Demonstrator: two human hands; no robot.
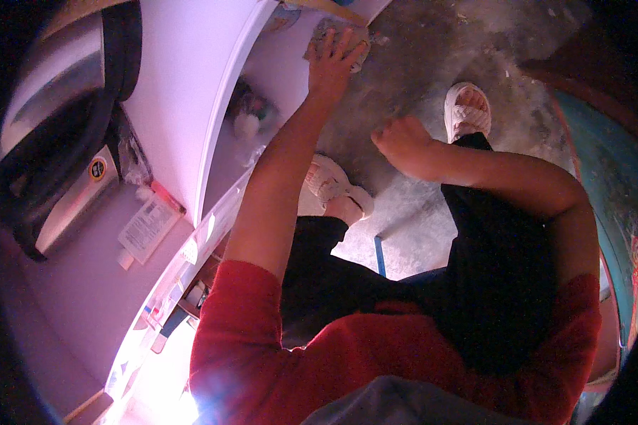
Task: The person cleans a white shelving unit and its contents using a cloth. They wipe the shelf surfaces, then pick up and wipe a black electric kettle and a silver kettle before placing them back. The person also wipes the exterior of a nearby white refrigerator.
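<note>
My left hand (332,61) reaches forward with its fingers spread over a crumpled greyish cloth (360,62). It presses the cloth at the outer end of a pale lower shelf (292,69). My right hand (406,146) hangs over the floor in front of my right leg, its fingers curled in, and I see nothing in it. On the lower shelf, beside my left forearm, lie a rounded white thing (246,127) and dark items too dim to name.
A black-framed appliance or case (69,138) stands on the upper pale surface (74,303), beside a packet bearing writing (149,228). My sandalled feet rest on the concrete floor (404,69). A teal surface (601,149) curves along the right. A bright light glares at lower left.
</note>
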